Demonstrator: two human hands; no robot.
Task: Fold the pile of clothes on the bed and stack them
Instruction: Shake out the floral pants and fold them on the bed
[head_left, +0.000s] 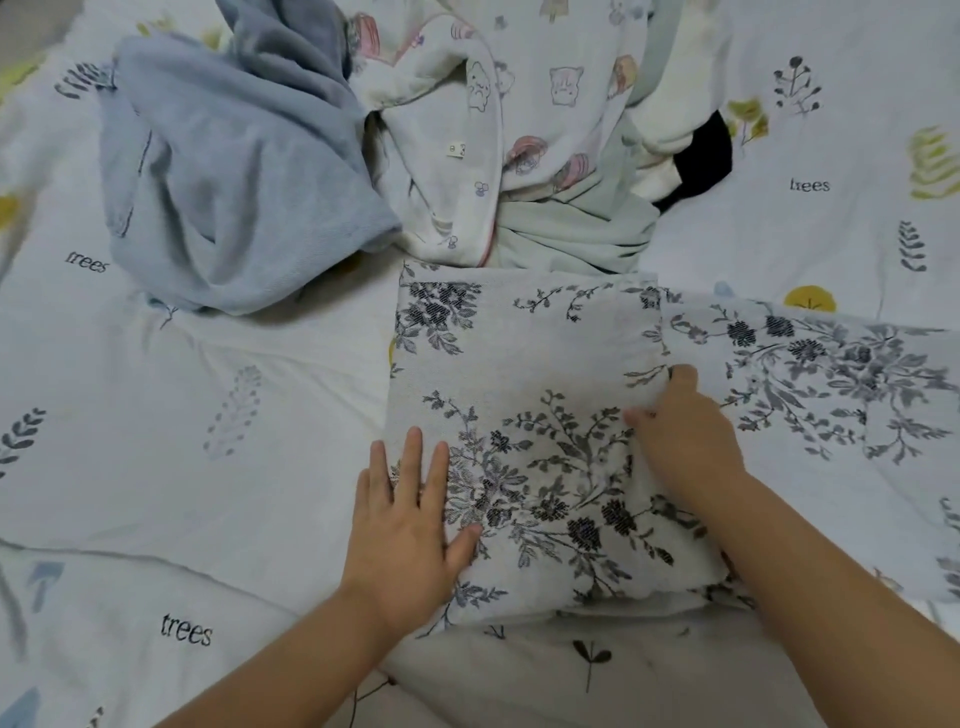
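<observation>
Currently, the left hand lies spread flat on the white cotton garment with grey floral print, anchoring it on the bed; at 3 o'clock the right hand pinches its folded edge, probably squaring the fold.

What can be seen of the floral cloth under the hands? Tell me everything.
The floral cloth is white woven-looking fabric printed with dark grey and black flower sprays. It lies flat on the bedsheet, partly folded, one panel still spread to the right. The left hand presses flat on its near left edge; the right hand grips the fold's right edge.
</observation>
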